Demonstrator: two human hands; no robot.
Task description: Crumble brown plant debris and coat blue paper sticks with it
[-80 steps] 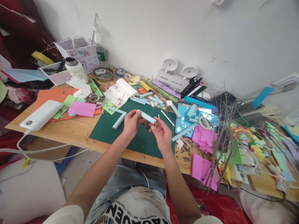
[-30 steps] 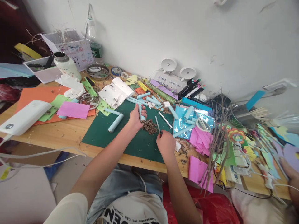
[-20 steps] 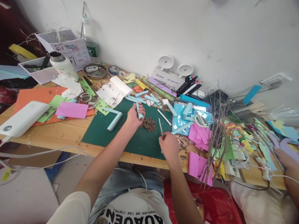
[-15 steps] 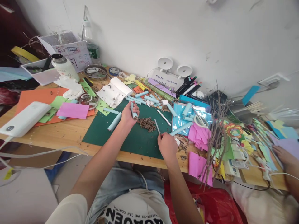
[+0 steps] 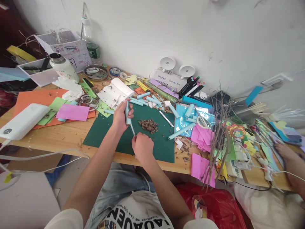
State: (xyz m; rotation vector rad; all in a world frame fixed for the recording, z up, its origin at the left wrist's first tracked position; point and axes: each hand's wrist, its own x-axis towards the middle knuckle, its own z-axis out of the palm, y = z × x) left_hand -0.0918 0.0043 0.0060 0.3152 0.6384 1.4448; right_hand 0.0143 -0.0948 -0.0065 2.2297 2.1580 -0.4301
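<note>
My left hand (image 5: 119, 118) is closed round a light blue paper tube (image 5: 128, 115), held tilted above the green cutting mat (image 5: 164, 151). Just below it, my right hand (image 5: 143, 147) grips a thin pale stick (image 5: 132, 129). The stick's upper end meets the tube's lower end; whether it goes inside I cannot tell. A loose heap of brown, crumbly dried bits (image 5: 148, 126) lies on the mat to the right of the tube. Behind my left hand lie several more light blue tubes (image 5: 154, 100), and a white stick (image 5: 166, 118) rests at the mat's right side.
Scissors (image 5: 203, 122), pink paper (image 5: 202, 168) and upright dry twigs (image 5: 220, 136) stand or lie to the right. On the left are a white power bank (image 5: 25, 121) and a white bottle (image 5: 64, 68). Another person's hand (image 5: 283, 151) is at the far right.
My right hand has moved left from beside the heap, bringing the stick up to the tube's lower end. My left hand has shifted slightly left, turning the tube more upright.
</note>
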